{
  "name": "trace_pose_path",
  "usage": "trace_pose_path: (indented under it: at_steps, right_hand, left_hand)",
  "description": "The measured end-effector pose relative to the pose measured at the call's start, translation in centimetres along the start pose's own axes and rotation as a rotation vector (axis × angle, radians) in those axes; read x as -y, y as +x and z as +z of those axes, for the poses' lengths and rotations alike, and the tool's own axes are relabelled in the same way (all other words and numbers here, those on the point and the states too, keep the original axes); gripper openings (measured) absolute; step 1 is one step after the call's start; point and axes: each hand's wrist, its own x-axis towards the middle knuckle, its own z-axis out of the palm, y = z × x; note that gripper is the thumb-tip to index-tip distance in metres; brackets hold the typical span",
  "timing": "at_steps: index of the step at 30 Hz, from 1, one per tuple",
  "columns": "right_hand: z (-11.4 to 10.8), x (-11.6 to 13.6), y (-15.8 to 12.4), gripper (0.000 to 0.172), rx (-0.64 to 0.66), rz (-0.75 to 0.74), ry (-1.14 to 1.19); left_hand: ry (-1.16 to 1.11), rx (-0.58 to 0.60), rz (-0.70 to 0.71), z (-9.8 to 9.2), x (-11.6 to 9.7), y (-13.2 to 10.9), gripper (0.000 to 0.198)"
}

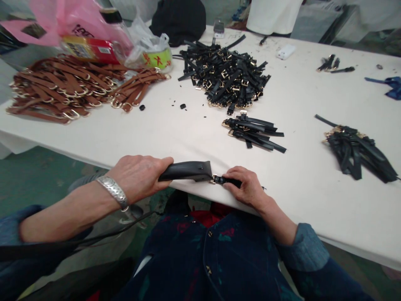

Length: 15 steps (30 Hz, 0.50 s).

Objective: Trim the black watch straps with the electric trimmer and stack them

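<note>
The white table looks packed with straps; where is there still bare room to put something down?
Bare table lies between the brown straps and the small black bundle, and right of that bundle toward the black heap. It is crowded around the big black pile.

Our right hand (247, 188) covers most of the small black strap (230, 181). The pink bag (78, 19) is blurred and cut off above; its print we cannot read.
</note>
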Motion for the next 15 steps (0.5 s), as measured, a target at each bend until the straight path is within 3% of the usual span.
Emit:
trace_pose_path:
  at_steps: [10, 15]
  right_hand:
    - [-0.1, -0.1, 0.1, 0.019, 0.001, 0.001, 0.001]
    - [-0.1, -0.2, 0.0, 0.02, 0.005, -0.005, 0.002]
  left_hand:
    - [-0.017, 0.002, 0.065, -0.9, -2.9, 0.2, 0.026]
    - [-0.025, 0.003, 0.064, -0.5, -2.2, 0.2, 0.026]
